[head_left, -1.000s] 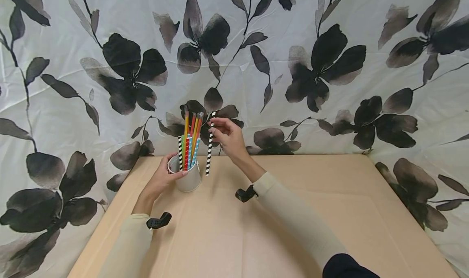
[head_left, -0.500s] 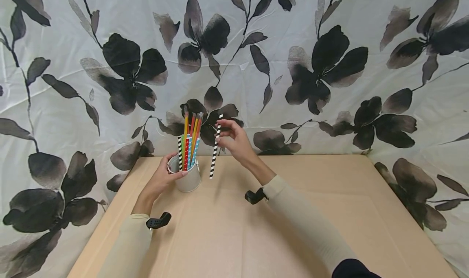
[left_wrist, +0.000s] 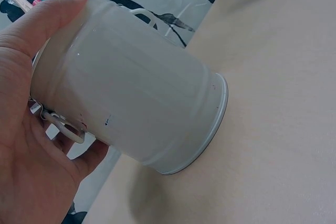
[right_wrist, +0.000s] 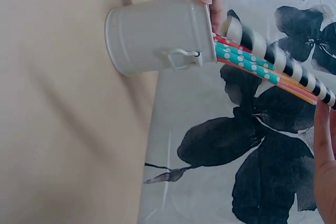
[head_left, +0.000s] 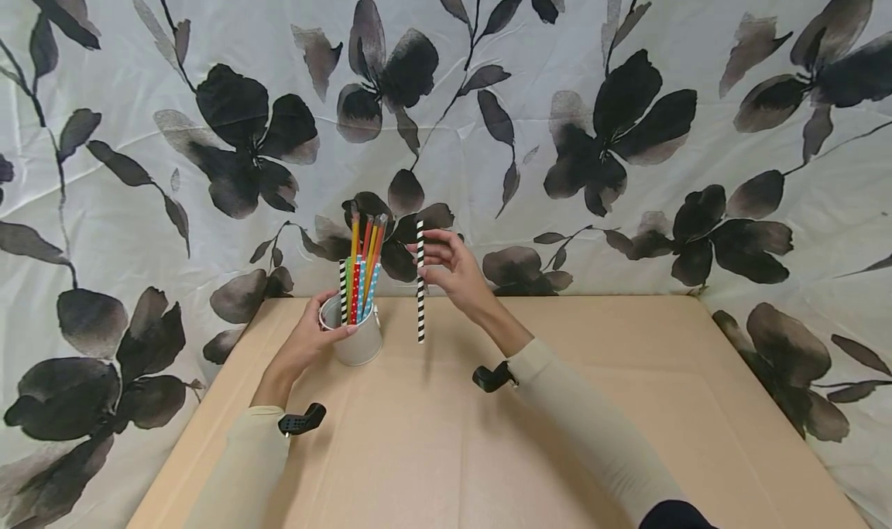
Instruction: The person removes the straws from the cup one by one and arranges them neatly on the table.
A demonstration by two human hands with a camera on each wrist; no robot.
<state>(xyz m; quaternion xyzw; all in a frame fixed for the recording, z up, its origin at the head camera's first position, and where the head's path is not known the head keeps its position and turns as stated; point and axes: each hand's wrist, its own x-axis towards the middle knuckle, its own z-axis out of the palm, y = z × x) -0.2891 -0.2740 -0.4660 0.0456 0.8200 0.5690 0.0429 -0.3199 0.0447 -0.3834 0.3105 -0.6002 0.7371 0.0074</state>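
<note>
A white metal bucket stands on the table near its back edge, holding several pencils and patterned straws. The left hand grips the bucket's rim, its thumb over the near side; the left wrist view shows the bucket wall beside that hand. To the bucket's right, the right hand pinches a black-and-white striped straw, which hangs upright above the table. In the right wrist view the straw passes in front of the bucket's contents, with fingers on it.
The light brown tabletop reaches toward the camera. Behind it hangs a white cloth with dark flower prints. Each wrist bears a small black device, one on the left and one on the right.
The right hand has moved right, away from the bucket, with the striped straw, which has turned from slanted to nearly vertical. The left hand and bucket have stayed in place.
</note>
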